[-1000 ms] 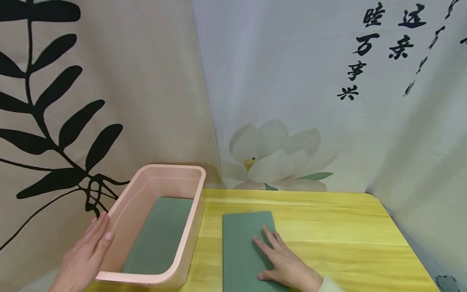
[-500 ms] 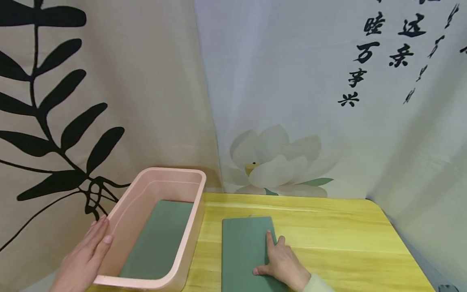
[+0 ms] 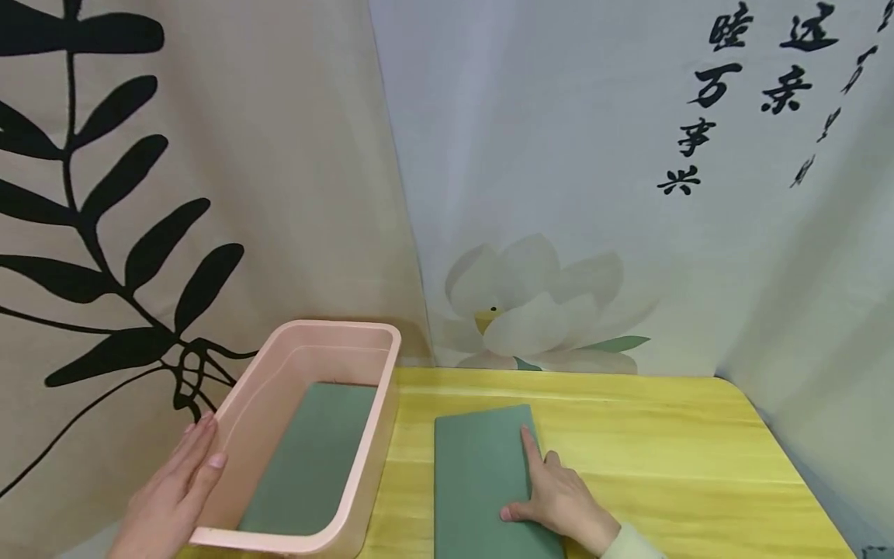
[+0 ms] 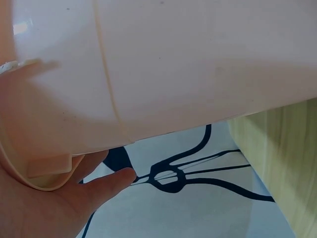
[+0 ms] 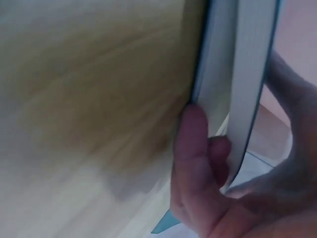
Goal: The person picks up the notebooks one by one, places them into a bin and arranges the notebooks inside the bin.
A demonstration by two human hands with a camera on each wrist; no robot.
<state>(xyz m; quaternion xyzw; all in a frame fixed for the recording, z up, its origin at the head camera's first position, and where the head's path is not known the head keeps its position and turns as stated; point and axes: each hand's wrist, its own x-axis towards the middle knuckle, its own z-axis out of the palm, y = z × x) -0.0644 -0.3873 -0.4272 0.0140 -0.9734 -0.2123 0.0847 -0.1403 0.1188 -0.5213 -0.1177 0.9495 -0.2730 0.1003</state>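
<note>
My left hand (image 3: 168,489) holds the rim of a pink plastic bin (image 3: 387,419), thumb over the inner side and fingers outside. The left wrist view shows the bin's smooth outer wall (image 4: 198,64) and a straight finger beside it. Inside the bin a green book (image 3: 314,458) lies flat. To its right is another green book (image 3: 475,473), gripped at its right edge by my right hand (image 3: 562,505). The thumb rests on the cover and the index finger lies along the edge. Seen from the right wrist, fingertips (image 5: 193,124) touch page edges (image 5: 250,84), parted by a gap.
Under the bin and book is a yellow wood-grain table (image 3: 663,466), its right edge slanting away. Behind it hang curtains (image 3: 559,155) printed with a lotus, dark leaves and black characters, close to the table's far edge.
My right hand has gone from spread fingers on the cover to gripping the book's right edge. That side of the book now stands slightly raised. The left hand stays at the rim.
</note>
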